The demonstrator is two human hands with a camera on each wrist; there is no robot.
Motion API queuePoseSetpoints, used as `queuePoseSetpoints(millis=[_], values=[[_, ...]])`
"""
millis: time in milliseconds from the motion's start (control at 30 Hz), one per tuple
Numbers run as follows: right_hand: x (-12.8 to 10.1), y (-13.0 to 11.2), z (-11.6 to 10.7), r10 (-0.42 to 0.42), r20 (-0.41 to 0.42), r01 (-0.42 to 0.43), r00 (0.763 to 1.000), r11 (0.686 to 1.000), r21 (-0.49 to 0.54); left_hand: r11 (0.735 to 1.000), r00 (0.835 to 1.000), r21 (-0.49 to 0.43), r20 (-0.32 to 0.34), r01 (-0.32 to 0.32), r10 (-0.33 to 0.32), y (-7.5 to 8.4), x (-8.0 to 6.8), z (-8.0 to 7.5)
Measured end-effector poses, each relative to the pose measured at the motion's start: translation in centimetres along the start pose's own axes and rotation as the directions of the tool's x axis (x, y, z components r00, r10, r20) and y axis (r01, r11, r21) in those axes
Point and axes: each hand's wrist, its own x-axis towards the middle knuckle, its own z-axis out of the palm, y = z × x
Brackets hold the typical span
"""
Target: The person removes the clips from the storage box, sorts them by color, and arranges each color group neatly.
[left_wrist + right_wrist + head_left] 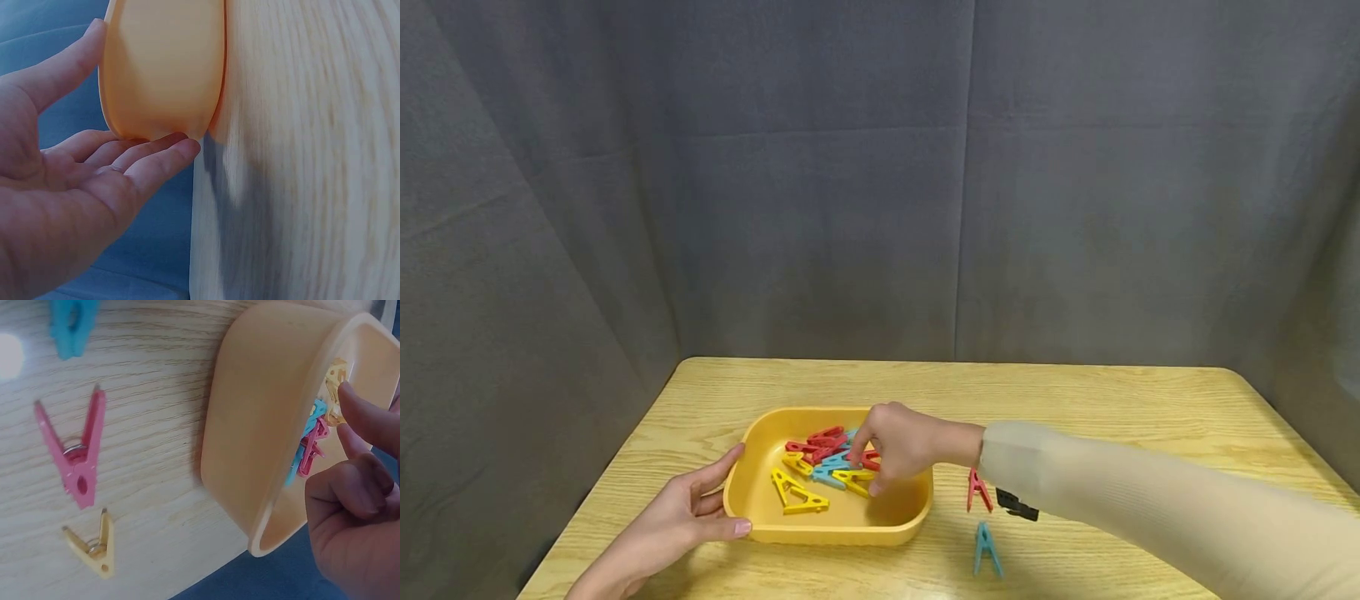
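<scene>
Your head camera looks forward and down from some way back, taking in the whole worktop [1075, 400] and the yellow tray [760, 521]. Your left wrist camera sits close against the tray's outer wall [162, 69]. Your right wrist camera looks close over its rim [262, 450]; all three share it.

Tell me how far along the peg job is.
Outside the yellow plastic tray, three pegs lie on the wooden table: a red plastic peg, a blue plastic peg, a small yellow peg. The right hand reaches into the tray's pile of pegs; the left hand steadies the tray.
</scene>
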Motion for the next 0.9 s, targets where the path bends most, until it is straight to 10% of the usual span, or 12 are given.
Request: queuePoseSetpoints(millis=[567, 900], values=[[0.9, 1.1, 1.6, 0.204, 0.013, -0.204, 0.979, 0.979, -0.014, 1.000, 1.000, 0.011, 0.005, 0.010, -0.010, 0.3, 0.0, 0.1], [0.9, 0.7, 2.1, 0.182, 0.051, -0.180, 0.982, 0.983, -0.036, 0.999, 1.000, 0.022, -0.009, 0.024, -0.024, 0.2, 0.0, 0.2]])
